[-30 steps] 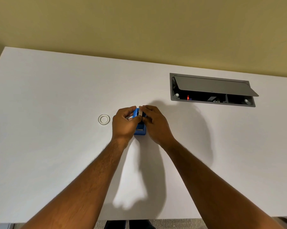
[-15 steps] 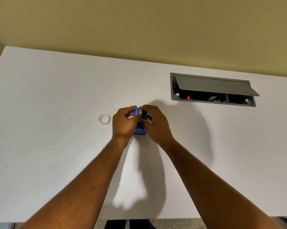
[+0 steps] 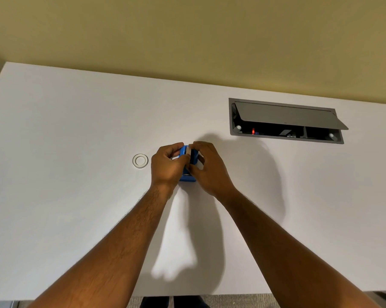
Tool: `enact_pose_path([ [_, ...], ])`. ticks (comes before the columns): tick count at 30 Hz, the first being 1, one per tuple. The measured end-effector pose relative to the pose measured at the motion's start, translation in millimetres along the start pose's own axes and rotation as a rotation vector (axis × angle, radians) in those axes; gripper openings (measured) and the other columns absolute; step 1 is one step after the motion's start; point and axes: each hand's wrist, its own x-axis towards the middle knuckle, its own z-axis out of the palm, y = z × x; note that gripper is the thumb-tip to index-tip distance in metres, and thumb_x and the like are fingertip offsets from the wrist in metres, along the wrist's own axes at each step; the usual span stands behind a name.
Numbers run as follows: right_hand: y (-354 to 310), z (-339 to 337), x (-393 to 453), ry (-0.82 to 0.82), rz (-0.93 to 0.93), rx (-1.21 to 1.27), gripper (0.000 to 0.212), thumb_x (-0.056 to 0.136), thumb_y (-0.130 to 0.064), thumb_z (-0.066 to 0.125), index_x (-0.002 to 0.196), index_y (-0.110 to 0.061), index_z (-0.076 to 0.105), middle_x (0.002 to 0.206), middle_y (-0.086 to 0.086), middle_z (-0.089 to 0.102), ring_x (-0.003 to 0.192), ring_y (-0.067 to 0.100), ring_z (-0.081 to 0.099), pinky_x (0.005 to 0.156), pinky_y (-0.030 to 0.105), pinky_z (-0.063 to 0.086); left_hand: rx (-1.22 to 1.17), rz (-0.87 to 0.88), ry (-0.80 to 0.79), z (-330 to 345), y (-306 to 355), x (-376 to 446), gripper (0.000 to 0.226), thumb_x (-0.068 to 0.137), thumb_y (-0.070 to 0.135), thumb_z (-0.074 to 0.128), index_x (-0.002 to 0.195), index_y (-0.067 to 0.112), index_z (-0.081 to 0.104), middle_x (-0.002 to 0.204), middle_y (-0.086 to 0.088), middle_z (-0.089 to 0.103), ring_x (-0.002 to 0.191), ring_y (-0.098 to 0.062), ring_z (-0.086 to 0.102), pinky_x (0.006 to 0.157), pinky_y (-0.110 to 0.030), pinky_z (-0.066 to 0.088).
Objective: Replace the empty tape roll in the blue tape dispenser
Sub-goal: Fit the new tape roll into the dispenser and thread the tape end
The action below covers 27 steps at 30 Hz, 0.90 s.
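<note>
The blue tape dispenser (image 3: 188,177) stands on the white table (image 3: 76,196) near the middle, mostly hidden between my hands. My left hand (image 3: 166,166) wraps its left side, fingers curled over the top. My right hand (image 3: 208,168) grips its right side, thumb and fingers pinching at a whitish piece (image 3: 188,150) on top of the dispenser. A clear, empty-looking tape ring (image 3: 140,161) lies flat on the table just left of my left hand, apart from it.
A grey recessed cable box (image 3: 286,121) with its lid half open sits in the table at the back right. A yellow wall runs behind the table. The table's near edge is at the bottom, with floor beyond.
Both hands stay on the dispenser. My right fingers have shifted slightly over its top; the whitish piece now shows between the thumbs. The ring has not moved.
</note>
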Motion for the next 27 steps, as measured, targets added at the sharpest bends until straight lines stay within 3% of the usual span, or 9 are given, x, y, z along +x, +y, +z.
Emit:
enact_pose_path([
  [6, 1, 2, -6, 0.038, -0.008, 0.071, 0.043, 0.089, -0.019, 0.072, 0.127, -0.017, 0.053, 0.127, -0.001, 0.055, 0.115, 0.013, 0.058, 0.101, 0.03, 0.052, -0.02, -0.002, -0.007, -1, 0, 1, 0.034, 0.081, 0.007, 0.075, 0.109, 0.025, 0.072, 0.116, -0.003, 0.072, 0.104, -0.016, 0.07, 0.082, -0.025, 0.059],
  [10, 1, 3, 3, 0.007, 0.079, 0.097, 0.054, 0.091, -0.019, 0.07, 0.139, -0.021, 0.046, 0.138, 0.002, 0.046, 0.121, 0.014, 0.053, 0.101, 0.029, 0.051, -0.013, 0.011, -0.014, -1, 0, 1, 0.033, 0.081, 0.007, 0.075, 0.107, 0.028, 0.071, 0.117, -0.003, 0.071, 0.106, -0.016, 0.07, 0.089, -0.032, 0.06],
  [14, 2, 2, 8, -0.014, 0.034, 0.007, 0.046, 0.09, -0.017, 0.072, 0.132, -0.012, 0.052, 0.133, 0.005, 0.049, 0.116, 0.018, 0.057, 0.101, 0.035, 0.053, -0.01, 0.006, -0.017, -1, 0, 1, 0.036, 0.08, 0.005, 0.075, 0.112, 0.021, 0.072, 0.117, -0.005, 0.071, 0.107, -0.019, 0.07, 0.092, -0.039, 0.06],
  [19, 6, 3, -1, 0.024, 0.009, 0.06, 0.041, 0.089, -0.018, 0.071, 0.125, -0.022, 0.052, 0.122, -0.006, 0.051, 0.111, 0.011, 0.057, 0.097, 0.023, 0.049, -0.032, 0.003, -0.016, -1, 1, 0, 0.035, 0.079, 0.004, 0.073, 0.102, 0.031, 0.071, 0.113, -0.003, 0.073, 0.106, -0.018, 0.071, 0.09, -0.038, 0.061],
  [24, 3, 1, 4, 0.043, 0.15, 0.211, 0.046, 0.094, -0.007, 0.062, 0.135, -0.023, 0.049, 0.135, 0.0, 0.053, 0.119, 0.011, 0.056, 0.095, 0.02, 0.051, -0.013, 0.005, -0.028, -2, -1, 1, 0.035, 0.081, 0.009, 0.075, 0.113, 0.024, 0.071, 0.118, -0.004, 0.071, 0.107, -0.019, 0.07, 0.091, -0.035, 0.06],
  [27, 0, -1, 9, 0.048, 0.14, 0.115, 0.036, 0.097, -0.004, 0.055, 0.131, -0.016, 0.055, 0.131, 0.003, 0.054, 0.109, 0.01, 0.056, 0.095, 0.021, 0.052, -0.02, 0.006, -0.033, -1, -2, 2, 0.037, 0.081, 0.007, 0.076, 0.114, 0.022, 0.071, 0.117, -0.005, 0.072, 0.107, -0.019, 0.07, 0.091, -0.035, 0.061],
])
